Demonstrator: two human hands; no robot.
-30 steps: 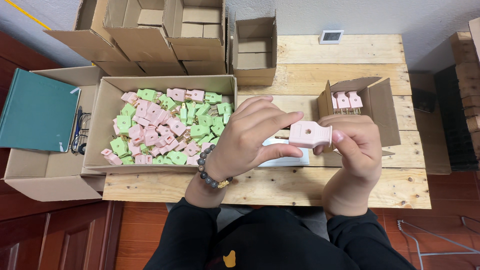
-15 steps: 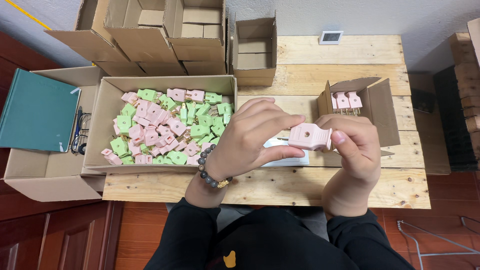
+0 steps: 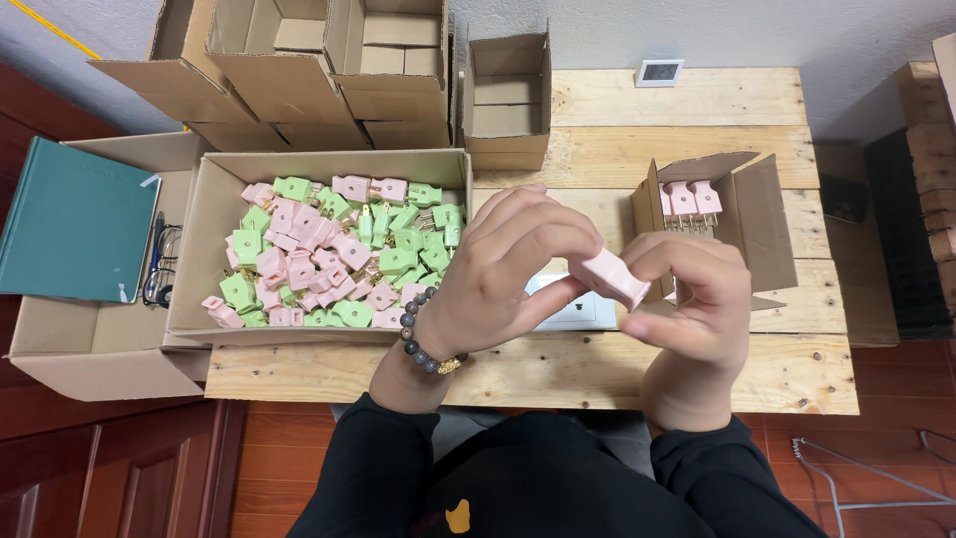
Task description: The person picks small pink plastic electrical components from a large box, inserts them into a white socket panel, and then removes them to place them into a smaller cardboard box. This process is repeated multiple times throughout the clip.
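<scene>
Both my hands hold one pink plug (image 3: 614,278) above the wooden table (image 3: 697,130). My left hand (image 3: 508,274), with a bead bracelet on the wrist, pinches the plug's left end. My right hand (image 3: 692,304) grips its right end from below. To the left lies a wide cardboard box (image 3: 214,214) full of loose pink and green plugs (image 3: 339,249). A small open carton (image 3: 752,214) to the right holds a few pink plugs (image 3: 687,199) standing in a row. A white flat device (image 3: 583,311) lies on the table under my hands.
Several empty cardboard cartons (image 3: 299,70) are stacked at the back left, and one small open carton (image 3: 508,95) stands behind the big box. A green notebook (image 3: 75,224) and glasses (image 3: 159,269) rest on a box at far left. A small white gadget (image 3: 659,72) sits at the table's back edge.
The pink plug has turned in my fingers and now tilts down to the right. Both hands stay over the same spot.
</scene>
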